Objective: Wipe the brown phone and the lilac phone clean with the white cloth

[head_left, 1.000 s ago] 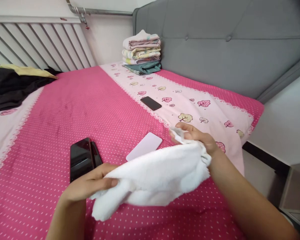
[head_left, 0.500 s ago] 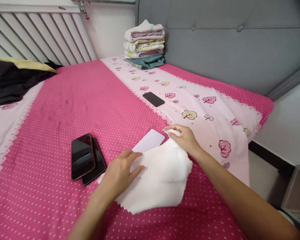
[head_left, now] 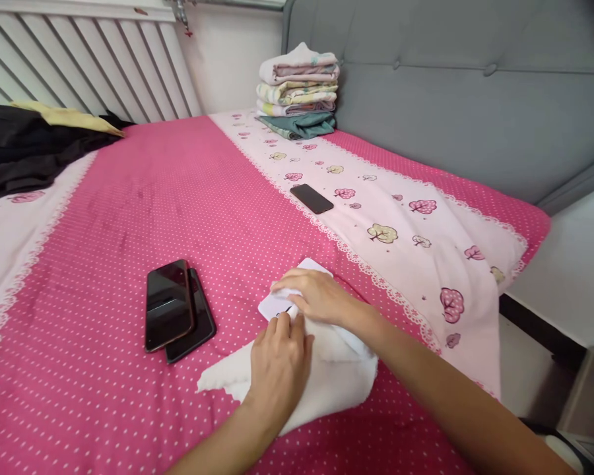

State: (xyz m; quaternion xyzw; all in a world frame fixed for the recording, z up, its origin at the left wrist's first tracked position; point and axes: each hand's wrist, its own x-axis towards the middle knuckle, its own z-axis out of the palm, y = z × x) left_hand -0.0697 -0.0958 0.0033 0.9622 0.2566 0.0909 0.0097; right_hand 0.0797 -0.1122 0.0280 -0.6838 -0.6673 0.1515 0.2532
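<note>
Right hand [head_left: 319, 297] clamped on bunched part of white cloth [head_left: 334, 379] over white slab [head_left: 270, 307], left hand [head_left: 280, 363] on cloth just nearer, can't tell if pinching, dark phones [head_left: 168, 307] left of both.

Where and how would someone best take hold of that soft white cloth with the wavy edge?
I'd pinch the narrow left tip of the soft white cloth between thumb and finger, coming from the left. That tip juts out uncovered over the pink, white-dotted fabric bedspread, while the bare left hand and right hand cover much of the cloth's far part.
</note>
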